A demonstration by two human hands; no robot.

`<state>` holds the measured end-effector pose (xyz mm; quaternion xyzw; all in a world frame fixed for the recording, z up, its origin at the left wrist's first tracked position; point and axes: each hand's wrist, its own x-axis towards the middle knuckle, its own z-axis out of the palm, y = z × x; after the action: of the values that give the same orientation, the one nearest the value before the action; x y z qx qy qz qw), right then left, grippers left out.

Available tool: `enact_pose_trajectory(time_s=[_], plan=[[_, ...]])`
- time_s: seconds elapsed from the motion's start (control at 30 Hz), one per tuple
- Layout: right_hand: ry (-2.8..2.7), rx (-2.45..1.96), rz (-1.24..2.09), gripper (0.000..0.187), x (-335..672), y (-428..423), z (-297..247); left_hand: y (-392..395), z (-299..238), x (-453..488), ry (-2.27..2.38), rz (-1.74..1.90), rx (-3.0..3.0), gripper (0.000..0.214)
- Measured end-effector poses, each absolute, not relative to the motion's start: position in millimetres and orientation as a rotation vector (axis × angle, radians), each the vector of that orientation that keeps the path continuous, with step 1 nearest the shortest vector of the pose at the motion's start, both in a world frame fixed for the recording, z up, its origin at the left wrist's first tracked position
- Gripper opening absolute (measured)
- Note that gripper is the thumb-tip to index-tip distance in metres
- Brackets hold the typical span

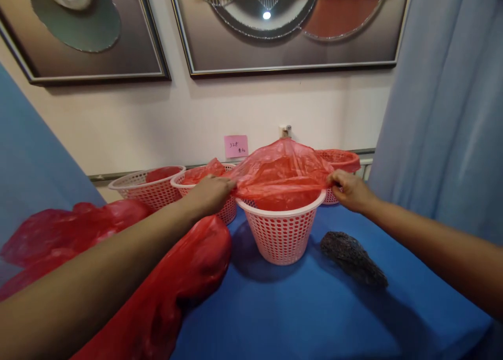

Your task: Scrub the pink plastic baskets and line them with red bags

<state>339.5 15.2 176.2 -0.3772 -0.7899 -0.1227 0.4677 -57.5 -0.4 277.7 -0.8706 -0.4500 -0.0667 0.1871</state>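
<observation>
A red plastic bag [283,166] is stretched wide over a white perforated basket [281,234], part of it hanging down inside. My left hand [214,193] is closed on the bag's edge at the left of the rim. On the right side, my right hand [349,189] pinches the opposite edge. Red shows through the basket's holes. Right of the basket, below my right hand, lies a dark, rough, rock-like lump [351,258]. Beneath my left forearm, a filled-looking red bag [176,286] rests on the table; its contents are hidden.
Two more white baskets [129,183] with red bags in them stand at the back left. Behind my right hand is another red-lined basket [346,161]. A blue cloth [283,318] covers the table. A pink note [236,146] sticks to the wall; blue curtains [440,113] hang at the sides.
</observation>
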Motion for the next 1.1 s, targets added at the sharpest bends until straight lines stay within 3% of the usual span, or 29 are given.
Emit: enact_pose_trajectory(time_s=[0.1, 0.27, 0.47, 0.67, 0.93, 1.1], plan=[[-1.998, -0.85, -0.302, 0.012, 338, 6, 160, -10, 269, -60, -1.147, -0.457, -2.597, 0.025], [-1.919, -0.71, -0.378, 0.015, 329, -11, 160, -25, 255, -53, -0.917, -0.644, -2.55, 0.013], [-1.897, -0.667, -0.345, 0.025, 328, -26, 141, -15, 235, -56, -0.841, -0.688, -2.438, 0.046], [-1.888, -0.71, -0.325, 0.026, 331, -30, 120, -23, 232, -60, -0.817, -0.724, -2.477, 0.025], [-1.973, -0.802, -0.329, 0.025, 329, -27, 110, -45, 201, -92, -0.778, -0.674, -2.543, 0.034], [-2.066, -0.916, -0.34, 0.02, 327, -26, 105, -41, 189, -95, -0.891, -0.552, -2.476, 0.025]])
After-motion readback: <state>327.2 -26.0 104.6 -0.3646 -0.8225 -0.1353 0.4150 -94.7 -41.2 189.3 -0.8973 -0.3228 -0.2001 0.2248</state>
